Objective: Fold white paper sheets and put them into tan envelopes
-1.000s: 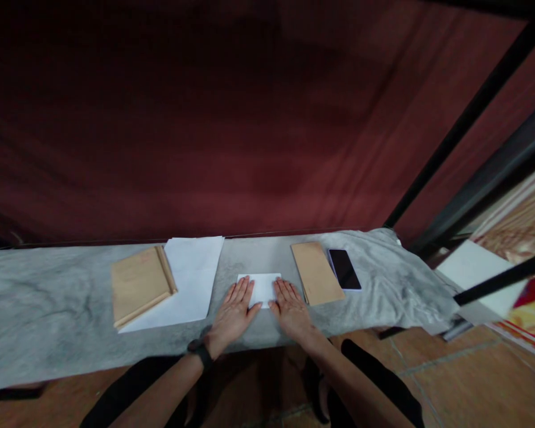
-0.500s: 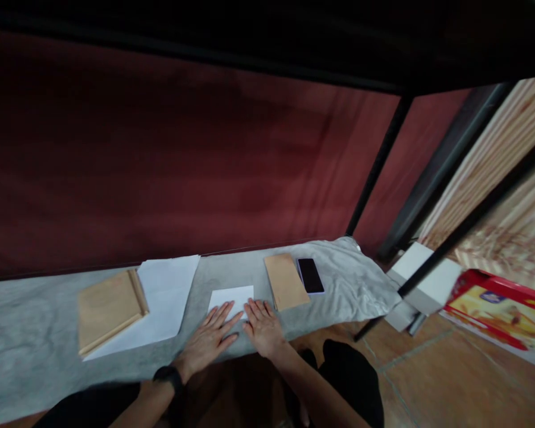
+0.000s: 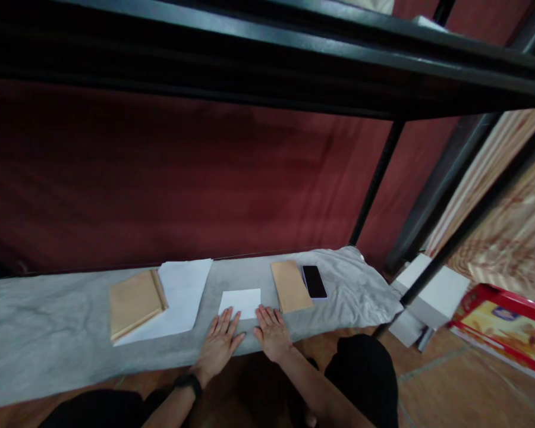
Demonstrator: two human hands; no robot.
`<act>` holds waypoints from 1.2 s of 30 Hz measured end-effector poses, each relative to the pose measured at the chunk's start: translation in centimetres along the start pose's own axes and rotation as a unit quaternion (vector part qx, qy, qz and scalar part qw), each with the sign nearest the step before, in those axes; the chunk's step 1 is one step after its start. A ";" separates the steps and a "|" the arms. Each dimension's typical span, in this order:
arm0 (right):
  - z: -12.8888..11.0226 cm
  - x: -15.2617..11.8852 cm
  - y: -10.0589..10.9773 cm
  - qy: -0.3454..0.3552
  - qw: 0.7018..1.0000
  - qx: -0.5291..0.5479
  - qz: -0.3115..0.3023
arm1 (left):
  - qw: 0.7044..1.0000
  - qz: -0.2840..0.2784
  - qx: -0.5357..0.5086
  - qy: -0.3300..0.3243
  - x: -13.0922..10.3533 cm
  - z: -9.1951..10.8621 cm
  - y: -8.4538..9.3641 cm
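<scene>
A small white sheet of paper (image 3: pixel 241 300), perhaps folded, lies flat on the grey cloth before me. My left hand (image 3: pixel 220 342) rests with fingertips at its near left corner, the fingers stretched out. At the near right corner, my right hand (image 3: pixel 271 333) also lies flat, fingers extended. Just right of the paper is a brown paper envelope or bag (image 3: pixel 291 286), and beside that a phone (image 3: pixel 314 282) with a dark screen. To the left, a stack of brown paper bags or envelopes (image 3: pixel 136 300) partly covers some larger white sheets (image 3: pixel 185 291).
Grey cloth (image 3: pixel 49 333) covers the long low surface. Above it runs a dark metal shelf (image 3: pixel 232 65), with a post (image 3: pixel 377 184) at the right. White boxes (image 3: pixel 441 291) and a red and yellow box (image 3: pixel 508 327) stand on the tiled floor at the right.
Both hands have drawn back toward me, from over the small white paper to its near edge, uncovering more of it. The camera view has shifted, showing more of the shelf above.
</scene>
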State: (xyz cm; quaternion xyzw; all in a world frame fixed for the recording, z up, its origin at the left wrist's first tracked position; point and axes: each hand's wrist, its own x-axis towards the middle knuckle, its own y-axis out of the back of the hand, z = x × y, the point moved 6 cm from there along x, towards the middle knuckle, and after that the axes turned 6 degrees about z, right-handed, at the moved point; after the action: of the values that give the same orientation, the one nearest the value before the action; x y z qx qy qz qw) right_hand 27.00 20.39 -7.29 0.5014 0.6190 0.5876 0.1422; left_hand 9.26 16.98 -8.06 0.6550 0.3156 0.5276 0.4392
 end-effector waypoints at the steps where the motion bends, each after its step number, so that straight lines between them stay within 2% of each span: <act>1: 0.1 -0.2 -0.1 -0.001 1.000 -0.001 0.002 | 1.000 0.010 0.002 0.009 -0.2 0.2 0.2; 7: 0.5 -0.8 -0.5 0.017 0.999 -0.016 0.028 | 0.999 0.027 0.002 0.030 -0.3 0.7 1.4; 13: 0.5 -1.0 -0.5 0.011 0.998 -0.007 0.057 | 0.999 -0.005 -0.015 0.041 -0.2 1.1 1.6; 17: 0.2 0.0 -0.5 -0.030 0.998 0.012 0.045 | 0.997 -0.020 -0.029 0.069 0.6 1.9 1.5; 20: -0.4 1.5 -0.9 -0.044 0.998 0.036 0.018 | 0.996 -0.018 -0.051 0.072 2.1 2.6 1.5; 22: -1.1 2.7 -1.3 -0.033 0.998 0.052 0.003 | 0.995 -0.022 -0.066 0.076 3.3 2.6 1.1; 25: -1.5 4.1 -2.3 -0.024 0.998 0.056 -0.017 | 0.991 -0.058 -0.074 0.098 4.5 1.9 -0.2; 29: -1.1 4.8 -3.5 -0.028 0.998 0.034 -0.045 | 0.986 -0.078 -0.047 0.143 4.4 0.5 -1.7; 36: 0.1 5.3 -4.1 -0.064 0.996 -0.007 -0.061 | 0.974 -0.081 -0.016 0.212 4.4 -0.1 -2.2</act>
State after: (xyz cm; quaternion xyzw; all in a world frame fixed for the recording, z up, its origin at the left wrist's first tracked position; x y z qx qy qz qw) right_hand 22.78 25.40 -8.74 0.4982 0.6338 0.5488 0.2213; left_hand 10.35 21.76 -8.28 0.4931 0.4453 0.6220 0.4143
